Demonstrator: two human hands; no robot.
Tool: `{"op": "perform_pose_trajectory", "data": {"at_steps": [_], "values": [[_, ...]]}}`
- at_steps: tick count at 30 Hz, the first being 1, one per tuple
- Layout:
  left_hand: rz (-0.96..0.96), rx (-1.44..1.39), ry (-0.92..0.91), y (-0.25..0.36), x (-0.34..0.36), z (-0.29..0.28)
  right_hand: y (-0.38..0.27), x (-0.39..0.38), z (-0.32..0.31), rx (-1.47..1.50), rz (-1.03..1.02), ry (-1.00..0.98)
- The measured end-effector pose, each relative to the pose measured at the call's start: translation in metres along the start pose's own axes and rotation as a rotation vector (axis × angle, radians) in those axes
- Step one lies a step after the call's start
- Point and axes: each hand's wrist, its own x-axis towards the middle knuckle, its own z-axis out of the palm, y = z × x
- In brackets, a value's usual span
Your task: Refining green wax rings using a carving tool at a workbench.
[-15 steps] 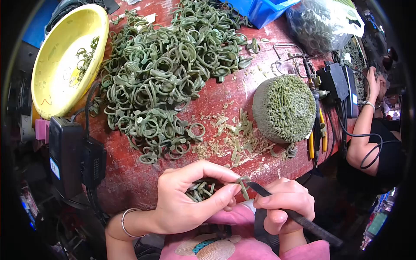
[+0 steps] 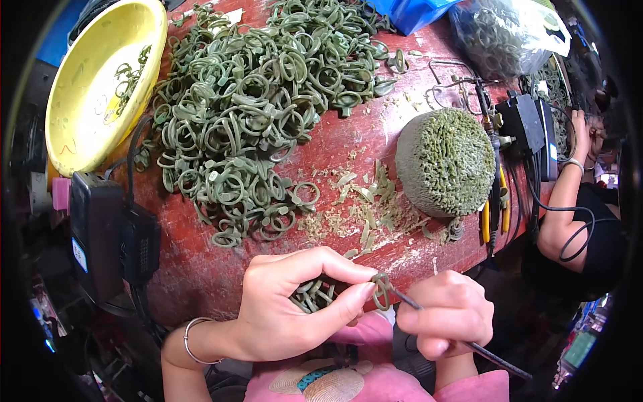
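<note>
Red-painted desk, worn and scuffed, fills the head view; only one view to log.

Head view:
- Left hand is closed in a pinch on a small green wax ring, thumb and forefinger meeting at its edge. Ring is held just off the near edge of the desk, over the lap, probably so trimmings fall clear and the piece sits close to the eye.
- Right hand is curled tight around a thin dark tool, tip touching the ring; grip is low on the shaft, pencil-like, which suits fine control.
- A few more green rings lie tucked under the left palm.
- Heap of green rings lies well back; green shavings are scattered between heap and hands.
- Yellow bowl at far left holds a few rings, apart from the heap, perhaps sorted pieces.
- Round green bristly block sits right of the shavings.

Hard to read:
- Tool tip and its contact point are hidden by ring and fingers.
- Tool's rear end runs toward the dark rim.
- Another person's arm at right is cut off; what it works on is unclear.
</note>
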Motion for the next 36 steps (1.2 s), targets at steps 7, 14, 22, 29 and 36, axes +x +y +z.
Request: {"op": "perform_pose_trajectory", "data": {"at_steps": [7,14,22,29,36], "values": [[-0.212,-0.172,0.07,-0.003,-0.004,0.001,0.009,-0.009,0.002,0.342,0.124,0.05],[-0.303,-0.317,-0.012,0.007,0.004,0.002,0.0,-0.013,0.004,0.152,0.192,0.197],[-0.319,-0.311,-0.097,0.006,0.004,-0.002,0.006,-0.017,-0.002,0.322,0.205,0.106],[-0.315,-0.321,-0.114,0.006,0.004,-0.003,0.002,-0.016,-0.009,0.427,0.2,0.047],[-0.347,-0.329,-0.111,0.007,0.005,-0.002,0.002,-0.019,-0.002,0.275,0.206,0.144]]}}
